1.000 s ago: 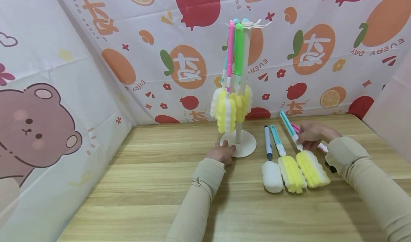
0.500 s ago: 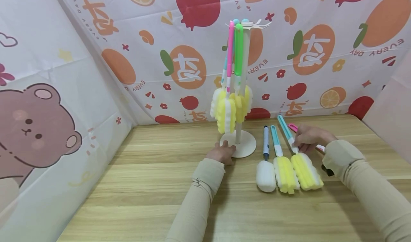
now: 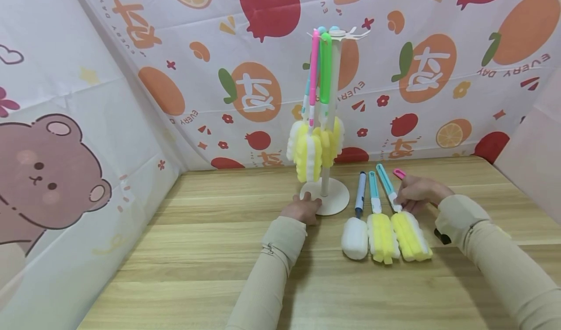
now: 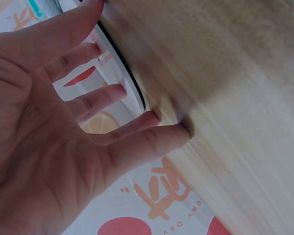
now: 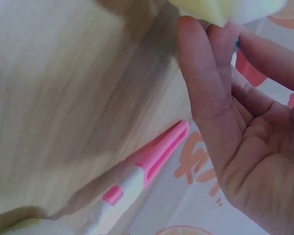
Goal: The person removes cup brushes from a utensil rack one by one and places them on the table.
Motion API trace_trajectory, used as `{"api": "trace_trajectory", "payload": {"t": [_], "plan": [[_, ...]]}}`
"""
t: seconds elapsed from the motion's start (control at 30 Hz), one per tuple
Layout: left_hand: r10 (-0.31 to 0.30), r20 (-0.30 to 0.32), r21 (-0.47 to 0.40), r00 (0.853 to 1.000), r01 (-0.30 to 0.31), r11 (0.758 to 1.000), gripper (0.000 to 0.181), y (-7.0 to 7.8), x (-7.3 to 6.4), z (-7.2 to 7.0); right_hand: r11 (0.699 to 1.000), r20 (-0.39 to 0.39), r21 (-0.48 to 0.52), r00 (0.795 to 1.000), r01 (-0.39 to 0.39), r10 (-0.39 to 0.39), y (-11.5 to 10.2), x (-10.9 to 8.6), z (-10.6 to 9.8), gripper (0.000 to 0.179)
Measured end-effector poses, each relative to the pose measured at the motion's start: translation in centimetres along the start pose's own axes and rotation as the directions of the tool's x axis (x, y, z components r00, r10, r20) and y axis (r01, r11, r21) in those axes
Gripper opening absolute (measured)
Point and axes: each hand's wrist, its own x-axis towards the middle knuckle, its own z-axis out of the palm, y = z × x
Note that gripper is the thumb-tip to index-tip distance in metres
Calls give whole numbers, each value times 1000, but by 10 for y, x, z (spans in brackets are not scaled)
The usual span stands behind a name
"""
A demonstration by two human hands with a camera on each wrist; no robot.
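Observation:
My left hand (image 3: 302, 207) rests with spread fingers against the round white base (image 3: 336, 201) of the stand; the left wrist view has fingertips at its rim. With my right hand (image 3: 418, 192) I pinch the neck of a teal-handled bottle brush (image 3: 387, 181), whose yellow and white sponge head (image 3: 411, 237) lies toward me. Left of it lie a second teal-handled brush (image 3: 382, 237) and a blue-handled brush with a white sponge (image 3: 355, 237). A pink-handled brush (image 5: 161, 149) lies beyond my right hand, largely hidden in the head view.
Several sponge brushes hang from the stand's left side, among them a pink-handled one (image 3: 314, 67) and a green-handled one (image 3: 325, 67). Bare hooks (image 3: 359, 33) stick out on the right. A fruit-print cloth (image 3: 197, 101) backs the wooden table (image 3: 210, 252).
My right hand has moved left along the table. The teal brush under it and the two brushes beside it have shifted left too, closer together. My left hand stays at the base.

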Motion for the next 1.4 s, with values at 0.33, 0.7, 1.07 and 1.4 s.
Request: {"api": "trace_trajectory", "payload": {"t": [0.33, 0.7, 1.07, 1.4], "plan": [[6, 3, 4, 1000, -6, 1000, 53, 1, -1, -1, 997, -31, -57, 998, -48, 46, 1, 3, 4, 14], [0, 13, -12, 1000, 0, 1000, 53, 0, 1, 0, 998, -19, -51, 1000, -20, 19, 1, 0, 3, 16], [1, 12, -13, 1000, -1, 1000, 54, -1, 1, -1, 996, -20, -86, 999, 23, -25, -4, -4, -9, 23], [-2, 9, -14, 1000, 2, 1000, 53, -1, 2, 0, 981, -104, -159, 986, 115, -132, -21, -12, -18, 29]]}}
